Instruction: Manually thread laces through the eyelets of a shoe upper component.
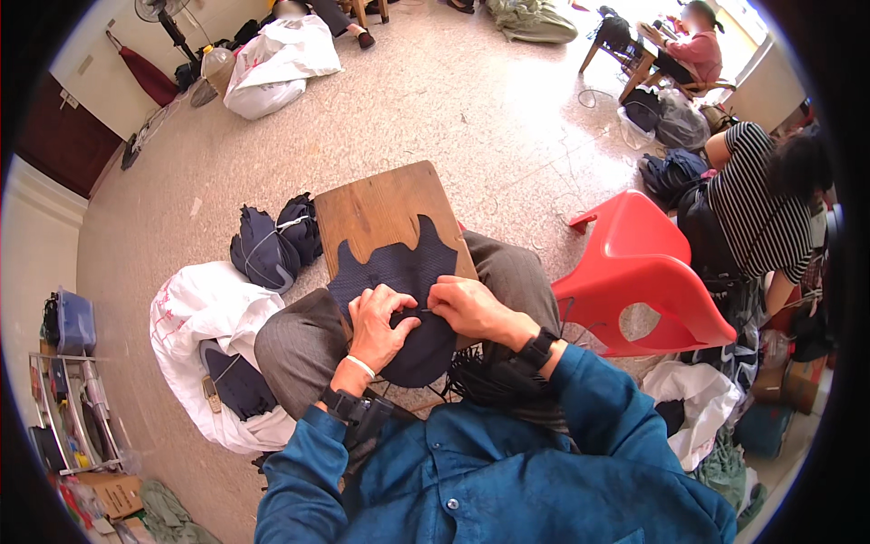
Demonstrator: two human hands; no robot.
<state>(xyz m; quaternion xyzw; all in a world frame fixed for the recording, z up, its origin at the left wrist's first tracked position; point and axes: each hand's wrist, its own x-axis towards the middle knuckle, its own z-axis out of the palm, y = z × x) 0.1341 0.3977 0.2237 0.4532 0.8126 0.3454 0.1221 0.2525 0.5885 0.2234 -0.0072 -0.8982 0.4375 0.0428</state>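
Note:
A dark navy, textured cut piece of material with a notched far edge lies over a wooden stool top between my knees. Its near part hangs past the stool's near edge. My left hand is on the left of the piece, its fingers bent and its thumb and forefinger pinching the material near the middle. Facing it from the right, my right hand has its fingertips pressed together close to the same spot. Whatever small thing those fingertips hold is too small to make out.
Tied bundles of dark pieces and a white sack lie on the floor to my left. A red plastic chair stands close on my right, beside a person in a striped shirt. Dark strands hang below the stool.

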